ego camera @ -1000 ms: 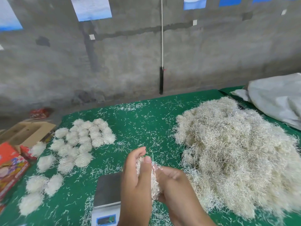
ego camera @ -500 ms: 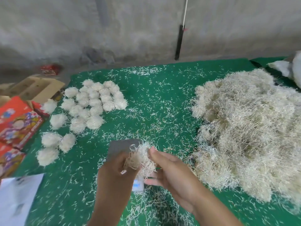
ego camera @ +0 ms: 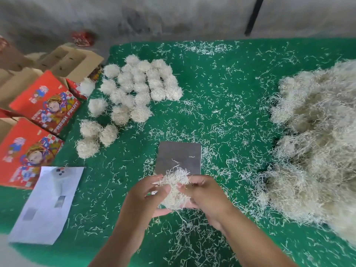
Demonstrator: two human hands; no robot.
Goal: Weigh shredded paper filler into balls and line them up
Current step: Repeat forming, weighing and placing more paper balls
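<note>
A clump of shredded paper (ego camera: 174,186) is held between both hands just above the near end of the scale. My left hand (ego camera: 143,199) cups it from the left with curled fingers, and my right hand (ego camera: 207,197) pinches it from the right. The scale's grey metal platform (ego camera: 179,158) lies on the green mat with a few loose strands on it; its display is hidden by my hands. Several finished paper balls (ego camera: 134,89) sit in rows at the upper left. A big loose heap of shredded paper (ego camera: 316,143) fills the right side.
Green mat (ego camera: 221,105) is littered with loose strands. Red printed boxes (ego camera: 44,105) and open cardboard cartons (ego camera: 65,60) stand at the left edge. A white sheet of paper (ego camera: 46,203) lies at the near left. A black pole (ego camera: 253,16) leans by the grey wall.
The camera has tilted down, so the table sits higher in view. Both hands have kept working the same clump over the scale, and more of the platform shows now.
</note>
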